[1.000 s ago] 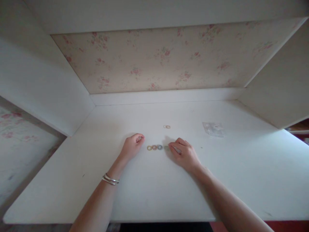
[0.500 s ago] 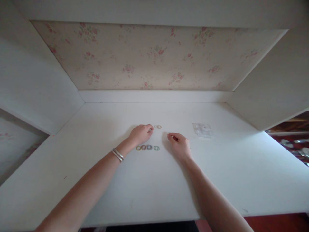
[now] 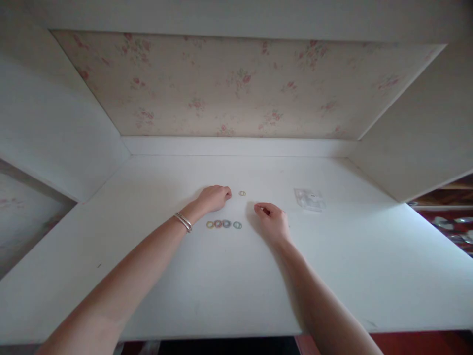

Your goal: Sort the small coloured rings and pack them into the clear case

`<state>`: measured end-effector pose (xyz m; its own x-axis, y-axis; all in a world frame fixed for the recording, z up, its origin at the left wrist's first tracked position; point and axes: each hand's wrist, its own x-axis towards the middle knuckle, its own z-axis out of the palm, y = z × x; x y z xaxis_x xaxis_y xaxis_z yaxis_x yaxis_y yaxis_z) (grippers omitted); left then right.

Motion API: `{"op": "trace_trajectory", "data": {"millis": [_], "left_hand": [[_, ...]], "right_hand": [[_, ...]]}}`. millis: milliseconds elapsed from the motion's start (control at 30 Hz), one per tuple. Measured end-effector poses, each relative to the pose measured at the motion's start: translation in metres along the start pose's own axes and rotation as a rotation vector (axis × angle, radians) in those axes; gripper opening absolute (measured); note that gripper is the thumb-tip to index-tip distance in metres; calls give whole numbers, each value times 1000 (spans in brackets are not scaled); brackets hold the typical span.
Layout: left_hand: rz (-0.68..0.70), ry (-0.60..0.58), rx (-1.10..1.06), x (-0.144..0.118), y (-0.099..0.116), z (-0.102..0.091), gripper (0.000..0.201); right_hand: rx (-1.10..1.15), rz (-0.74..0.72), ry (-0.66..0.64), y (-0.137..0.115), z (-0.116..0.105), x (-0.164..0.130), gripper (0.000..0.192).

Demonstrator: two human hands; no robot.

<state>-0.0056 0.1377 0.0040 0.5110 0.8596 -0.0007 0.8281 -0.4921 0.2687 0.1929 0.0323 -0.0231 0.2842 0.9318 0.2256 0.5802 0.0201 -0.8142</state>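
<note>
My left hand (image 3: 216, 197), with two silver bangles at its wrist, is closed with curled fingers just left of a small pale-yellow group of thin rings (image 3: 242, 193). Whatever it holds is hidden. Nearer to me lies a row of small coloured rings: yellow (image 3: 210, 225), red (image 3: 218, 224), grey (image 3: 226, 224), and, slightly apart, green (image 3: 237, 225). To the right of them my right hand (image 3: 274, 223) rests on its side, thumb and fingers pinched together; anything between them is too small to make out.
A clear plastic bag (image 3: 309, 199) lies on the white tabletop (image 3: 221, 286) right of my right hand. Side panels and a back wall with floral paper (image 3: 242, 88) enclose the surface. Shelves with shiny items (image 3: 449, 224) stand beyond the right edge.
My left hand has drawn slightly left, its fingers curled tighter. The pale-yellow group looks smaller, its left ring gone from its place. The right hand has hardly moved; the view shifted a little.
</note>
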Motion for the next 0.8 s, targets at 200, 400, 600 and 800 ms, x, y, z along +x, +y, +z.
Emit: {"op": "trace_trajectory", "data": {"millis": [200, 400, 600, 800], "left_hand": [[15, 66, -39, -41, -12, -14, 25], [12, 138, -115, -104, -15, -17, 25], [43, 163, -164, -136, -8, -2, 26], [55, 174, -135, -133, -7, 7, 26]], "right_hand": [[-11, -6, -8, 3, 1, 0, 30], [-32, -21, -15, 4, 2, -1, 30], [-77, -64, -38, 2, 2, -3, 29], [-108, -59, -48, 1, 2, -5, 29]]}}
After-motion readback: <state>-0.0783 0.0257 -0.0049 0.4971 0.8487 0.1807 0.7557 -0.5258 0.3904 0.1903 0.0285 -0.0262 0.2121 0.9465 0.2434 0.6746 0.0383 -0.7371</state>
